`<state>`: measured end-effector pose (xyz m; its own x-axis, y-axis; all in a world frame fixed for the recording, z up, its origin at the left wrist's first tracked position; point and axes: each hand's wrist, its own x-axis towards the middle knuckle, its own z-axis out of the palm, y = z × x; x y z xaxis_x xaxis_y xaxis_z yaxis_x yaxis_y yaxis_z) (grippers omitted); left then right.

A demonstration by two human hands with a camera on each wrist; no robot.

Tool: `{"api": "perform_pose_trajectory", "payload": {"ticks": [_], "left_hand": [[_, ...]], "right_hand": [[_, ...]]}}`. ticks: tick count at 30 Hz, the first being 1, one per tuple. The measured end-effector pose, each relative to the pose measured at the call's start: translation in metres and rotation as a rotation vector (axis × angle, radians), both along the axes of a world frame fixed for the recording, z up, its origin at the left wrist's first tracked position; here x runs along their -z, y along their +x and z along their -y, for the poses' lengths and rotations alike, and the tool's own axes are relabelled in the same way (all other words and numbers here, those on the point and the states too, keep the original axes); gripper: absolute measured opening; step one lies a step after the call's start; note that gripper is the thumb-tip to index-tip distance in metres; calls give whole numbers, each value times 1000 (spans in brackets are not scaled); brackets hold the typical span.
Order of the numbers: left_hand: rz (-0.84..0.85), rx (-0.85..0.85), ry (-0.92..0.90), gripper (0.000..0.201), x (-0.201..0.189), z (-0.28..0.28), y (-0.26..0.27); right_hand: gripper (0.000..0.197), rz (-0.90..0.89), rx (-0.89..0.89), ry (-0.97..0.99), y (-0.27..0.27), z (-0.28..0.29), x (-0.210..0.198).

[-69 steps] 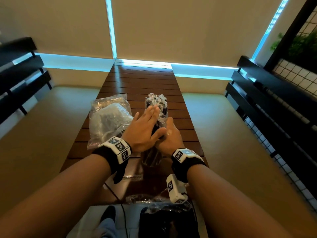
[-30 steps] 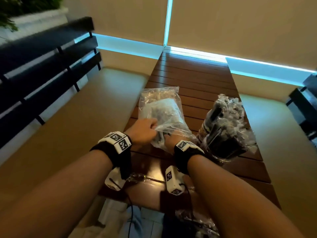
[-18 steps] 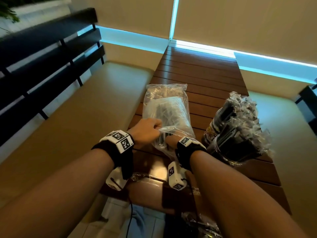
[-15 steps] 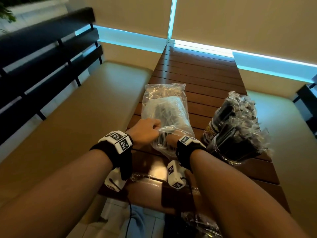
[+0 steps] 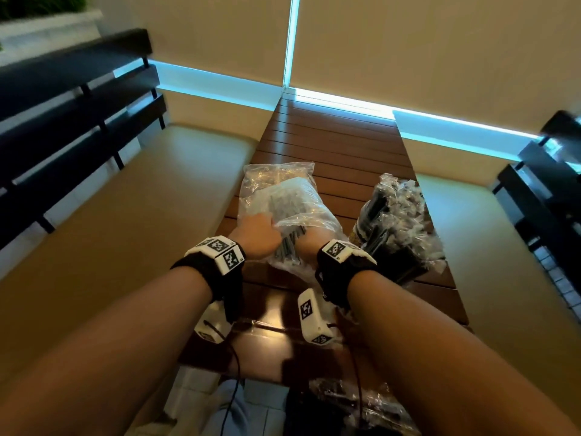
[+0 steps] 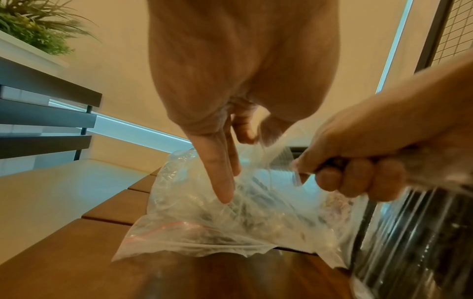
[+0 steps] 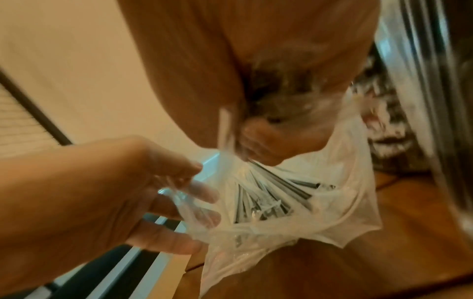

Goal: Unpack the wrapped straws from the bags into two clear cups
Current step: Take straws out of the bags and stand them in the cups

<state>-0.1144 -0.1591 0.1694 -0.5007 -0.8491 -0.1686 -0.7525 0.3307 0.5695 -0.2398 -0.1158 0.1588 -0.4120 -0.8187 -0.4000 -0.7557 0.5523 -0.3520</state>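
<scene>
Two hands at one bag [image 5: 284, 209], lying along the table's [image 5: 339, 143] left edge, mouth at the near end. Filled cup [image 5: 394, 247] stands by the right edge. Left hand [image 5: 257, 236] pinches the mouth's film; right hand [image 5: 309, 247] clenched round a straw bundle [image 7: 271, 194] inside. Advice: hold the mouth wide, draw bundle out lengthwise, fingers [image 6: 355, 178] tight against slippery wrappers.

A slatted brown wooden table [image 5: 333, 143] is running away toward beige roller blinds [image 5: 408, 48], with thin strips of cool blue daylight [image 5: 440, 121] glowing beneath and between them. Tan cushioned benches [image 5: 132, 196] are flanking it on both sides, each backed by dark horizontal slats [image 5: 72, 99]. A green plant [image 6: 33, 26] is sitting in a white planter at the upper left.
</scene>
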Motion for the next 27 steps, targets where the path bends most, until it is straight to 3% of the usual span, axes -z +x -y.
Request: {"api": "perform_pose_trajectory", "payload": {"ticks": [2,4,7,10,15,18,23,27], "left_hand": [[-6,-33,-40,13,-4,-4,-7],[37,-52,-73,27,-8,-10,-14],[163,-23,-95,45,-3,-15,-22],[275,9,-186,76,14,-3,-33],[168,-143,-136,47,-9,-21,-50],[208,-142,-139,33,-14,-25,-55],[252,-159,-147,29,-15,-29,-58],[237,-129,-103,27,-8,-30,-55]], "right_hand": [[27,-97,-79,-16,-4,-15,-18],[28,-183,-204,7,-8,-35,-38],[14,-268,-328,144,-12,-59,-69],[20,-325,-439,147,-21,-83,-106],[20,-370,-464,200,-30,-135,-154],[20,-355,-449,215,-42,-152,-164],[24,-204,-357,142,-61,-168,-171],[21,38,-217,29,-73,-172,-177]]}}
